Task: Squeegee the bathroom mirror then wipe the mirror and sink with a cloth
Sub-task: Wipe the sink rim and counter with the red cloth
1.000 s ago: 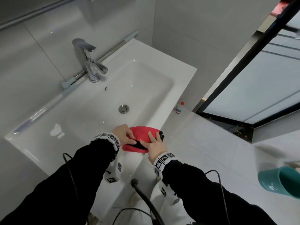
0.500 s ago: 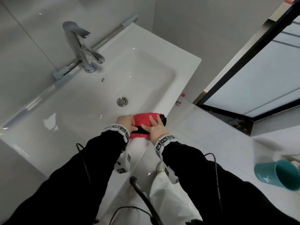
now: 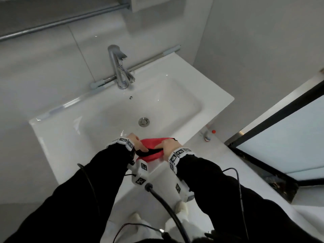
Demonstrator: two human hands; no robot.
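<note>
A red cloth [image 3: 152,144] with a black edge is bunched over the front rim of the white sink [image 3: 206,92]. My left hand [image 3: 135,141] grips its left end and my right hand [image 3: 167,145] grips its right end, fingers curled round the fabric. The squeegee [image 3: 135,68] lies along the back ledge of the sink behind the chrome faucet [image 3: 119,67]. Only the mirror's lower edge [image 3: 61,20] shows at the top left.
The sink drain [image 3: 144,121] sits in the basin just beyond the cloth. A small bottle with a red cap [image 3: 208,135] stands on the floor right of the sink. A black-framed glass door [image 3: 284,135] is at the right. Cables hang from my wrists.
The camera has tilted up and swung, so the sink sits more centred. Both hands have stayed on the cloth at the front rim, bunching it tighter.
</note>
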